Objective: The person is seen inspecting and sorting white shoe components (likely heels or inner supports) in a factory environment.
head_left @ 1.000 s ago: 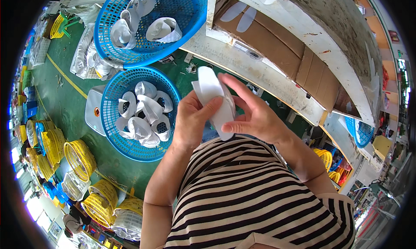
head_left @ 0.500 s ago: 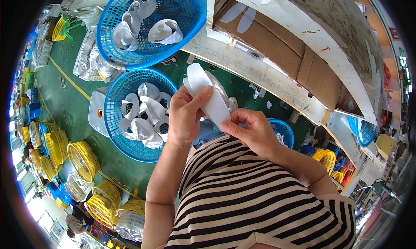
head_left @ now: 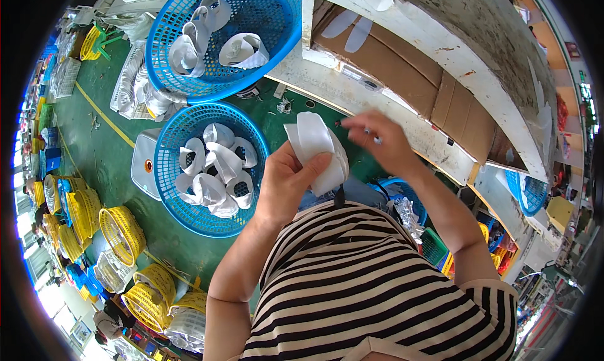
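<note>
My left hand (head_left: 291,180) is closed on a white shoe upper (head_left: 314,141), a smooth band bent into a curve, with the thumb pressed on its near face. Further layers of white material show behind its front strip. My right hand (head_left: 380,139) is raised to the right of the upper, apart from it, its fingers spread and slightly blurred. To the left, a round blue basket (head_left: 165,200) holds several similar white uppers (head_left: 220,163). A second blue basket (head_left: 153,53) stands farther off with more of them.
A worn white bench (head_left: 440,40) spans the far right, its shelf lined with cardboard (head_left: 402,65) bearing two flat sole-shaped pieces (head_left: 358,34). Beside my lap is a small blue basket (head_left: 402,185) with crumpled silvery material (head_left: 408,217). Yellow baskets (head_left: 121,235) stand at left on green floor.
My right hand has let go of the upper's lower end and moved up and away. The left hand has shifted right and slightly down with the upper, which now stands more upright.
</note>
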`<move>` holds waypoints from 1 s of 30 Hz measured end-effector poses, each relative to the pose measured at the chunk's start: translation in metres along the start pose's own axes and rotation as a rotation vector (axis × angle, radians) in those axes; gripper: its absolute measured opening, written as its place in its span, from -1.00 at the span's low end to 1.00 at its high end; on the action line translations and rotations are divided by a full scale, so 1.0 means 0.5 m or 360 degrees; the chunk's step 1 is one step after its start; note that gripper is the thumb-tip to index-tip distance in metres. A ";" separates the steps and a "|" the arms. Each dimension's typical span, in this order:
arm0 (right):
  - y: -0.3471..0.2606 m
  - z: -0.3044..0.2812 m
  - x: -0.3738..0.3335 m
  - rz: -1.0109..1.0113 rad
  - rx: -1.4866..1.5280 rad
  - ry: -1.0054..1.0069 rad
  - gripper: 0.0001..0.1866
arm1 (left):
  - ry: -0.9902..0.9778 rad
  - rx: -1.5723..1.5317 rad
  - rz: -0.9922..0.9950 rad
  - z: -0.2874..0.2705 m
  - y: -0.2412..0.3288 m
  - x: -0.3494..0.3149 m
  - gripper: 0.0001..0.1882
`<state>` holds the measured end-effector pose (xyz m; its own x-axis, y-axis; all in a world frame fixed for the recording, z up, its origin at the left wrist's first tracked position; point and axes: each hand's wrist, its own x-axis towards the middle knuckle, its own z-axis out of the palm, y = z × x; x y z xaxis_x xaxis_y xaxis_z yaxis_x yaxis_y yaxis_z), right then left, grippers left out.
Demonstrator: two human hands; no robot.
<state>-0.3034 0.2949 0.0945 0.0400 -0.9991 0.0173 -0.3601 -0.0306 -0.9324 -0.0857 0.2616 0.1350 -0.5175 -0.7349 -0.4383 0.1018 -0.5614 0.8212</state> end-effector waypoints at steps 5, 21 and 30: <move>-0.104 0.003 0.065 0.0290 0.0545 -0.0132 -0.69 | -0.0119 0.0181 0.0048 0.018 -0.019 -0.004 -0.72; -0.124 0.008 0.066 0.0626 0.0735 -0.0427 -0.78 | -0.0337 0.0333 -0.0028 0.008 -0.026 -0.018 -0.72; -0.087 0.050 0.049 0.1165 0.1413 -0.0227 -0.63 | -0.0312 0.0287 -0.0045 -0.003 -0.043 -0.014 -0.74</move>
<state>-0.2634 0.2727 0.1263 0.2174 -0.7544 -0.6194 0.4382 0.6425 -0.6287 -0.0831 0.2783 0.1201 -0.6744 -0.6225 -0.3972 -0.0589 -0.4908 0.8693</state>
